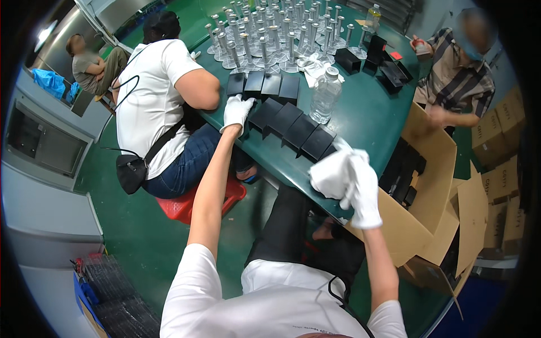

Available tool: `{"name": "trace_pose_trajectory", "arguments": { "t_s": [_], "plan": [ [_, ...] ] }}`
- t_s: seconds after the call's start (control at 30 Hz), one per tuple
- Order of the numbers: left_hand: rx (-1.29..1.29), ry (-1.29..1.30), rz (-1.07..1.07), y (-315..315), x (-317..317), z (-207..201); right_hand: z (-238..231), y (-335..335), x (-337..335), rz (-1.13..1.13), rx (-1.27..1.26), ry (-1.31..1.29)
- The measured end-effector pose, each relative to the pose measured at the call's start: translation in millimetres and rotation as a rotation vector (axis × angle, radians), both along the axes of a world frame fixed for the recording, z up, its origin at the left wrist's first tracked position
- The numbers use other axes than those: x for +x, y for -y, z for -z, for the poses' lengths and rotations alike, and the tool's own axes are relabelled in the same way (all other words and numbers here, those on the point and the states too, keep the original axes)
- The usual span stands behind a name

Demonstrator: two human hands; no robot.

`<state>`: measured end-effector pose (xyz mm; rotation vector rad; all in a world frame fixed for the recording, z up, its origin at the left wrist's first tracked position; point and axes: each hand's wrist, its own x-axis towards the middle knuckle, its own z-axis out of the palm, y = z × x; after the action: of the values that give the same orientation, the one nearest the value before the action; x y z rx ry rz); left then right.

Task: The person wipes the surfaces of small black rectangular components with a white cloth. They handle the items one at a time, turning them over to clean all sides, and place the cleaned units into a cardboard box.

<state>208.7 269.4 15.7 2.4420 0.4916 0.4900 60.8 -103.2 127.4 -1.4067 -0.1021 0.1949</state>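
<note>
My left hand, in a white glove, is at the near-left table edge. Its fingers close on the near end of a black box, the leftmost of the back row. In my gloved right hand is a bunched white cloth, gripped above the table's near right corner. The hand and cloth are slightly blurred. A second row of black boxes slants between my hands, several of them side by side. Just beyond the cloth stands a clear plastic bottle.
Several metal posts on round bases crowd the far end of the green table. An open carton with black parts stands at right. A co-worker in white sits left on a red stool; another person works opposite.
</note>
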Motion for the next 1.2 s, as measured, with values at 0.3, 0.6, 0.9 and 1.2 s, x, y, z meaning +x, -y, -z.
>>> {"name": "trace_pose_trajectory", "arguments": {
  "t_s": [0.3,0.6,0.9,1.2],
  "plan": [
    [0.208,0.056,-0.041,6,32,24,92,-124,201,-0.058,-0.032,0.040],
    [0.063,0.221,0.104,11,27,20,97,-124,229,-0.127,-0.314,0.125],
    [0.013,0.399,0.076,-3,-24,-59,-8,-125,123,-0.204,0.063,0.028],
    [-0.139,0.355,0.407,63,-94,-61,-4,-46,8,-0.121,0.066,-0.177]
  ]
}}
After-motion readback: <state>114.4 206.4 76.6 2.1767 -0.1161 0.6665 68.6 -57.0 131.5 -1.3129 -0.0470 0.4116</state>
